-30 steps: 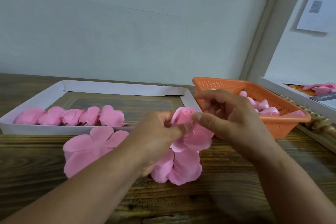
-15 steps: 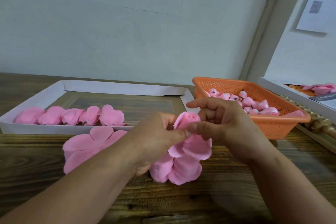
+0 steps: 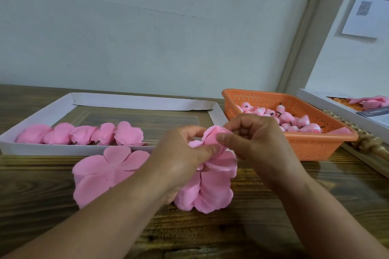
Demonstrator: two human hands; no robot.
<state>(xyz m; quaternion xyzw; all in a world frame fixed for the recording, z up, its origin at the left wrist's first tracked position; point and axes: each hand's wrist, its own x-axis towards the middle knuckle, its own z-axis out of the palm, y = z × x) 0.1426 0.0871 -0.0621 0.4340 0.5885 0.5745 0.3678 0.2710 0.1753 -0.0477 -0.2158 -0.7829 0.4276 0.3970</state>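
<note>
The left hand (image 3: 181, 160) and right hand (image 3: 259, 143) are close together, both pinching a pink fabric flower (image 3: 212, 135) just above a pile of petals (image 3: 206, 193) on the wooden surface (image 3: 273, 218). The flower looks feather-light, soft and easily creased. It is probably best held at the firmer central bud, not by the floppy outer petals.

Both forearms bare, coming in from the bottom edge and converging. Left hand (image 3: 179, 160) back-up, thumb and forefinger curled, pinching the pink flower (image 3: 211, 135) from its left side. Right hand (image 3: 261, 143) just right of the left hand, fingers curled inward, thumb pointing left, pinching the same flower near its top. Thumb tips close together. Wrists roughly level.
</note>
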